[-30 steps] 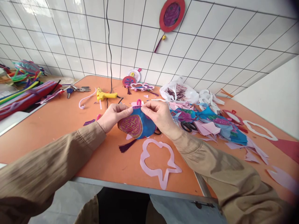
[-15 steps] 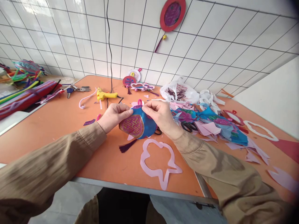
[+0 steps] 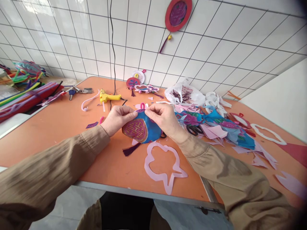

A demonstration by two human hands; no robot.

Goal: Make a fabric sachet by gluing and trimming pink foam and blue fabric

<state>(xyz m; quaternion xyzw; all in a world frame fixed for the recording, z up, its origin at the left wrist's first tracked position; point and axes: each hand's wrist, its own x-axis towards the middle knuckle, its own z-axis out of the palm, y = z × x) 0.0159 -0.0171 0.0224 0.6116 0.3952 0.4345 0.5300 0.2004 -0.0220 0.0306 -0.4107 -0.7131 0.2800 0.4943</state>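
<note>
My left hand (image 3: 116, 118) and my right hand (image 3: 164, 119) both pinch the top edge of a blue fabric fan piece (image 3: 142, 129) with a round pink and gold embroidered emblem. The piece is held just above the orange table (image 3: 59, 124). A dark purple tassel (image 3: 130, 149) trails from its lower edge onto the table. A pink paper outline cutout (image 3: 163, 163) lies just in front of the piece, near the table's front edge.
A yellow glue gun (image 3: 108, 97) lies behind my hands, its cord running up the tiled wall. Black scissors (image 3: 194, 129), blue and pink fabric scraps (image 3: 223, 129) and a plastic bag (image 3: 184, 94) sit to the right. Pipe cleaners (image 3: 24, 95) and keys (image 3: 78, 91) are at left.
The fabric piece has tilted slightly and shifted a little to the right between my fingers. Both hands stay pinched on its top edge.
</note>
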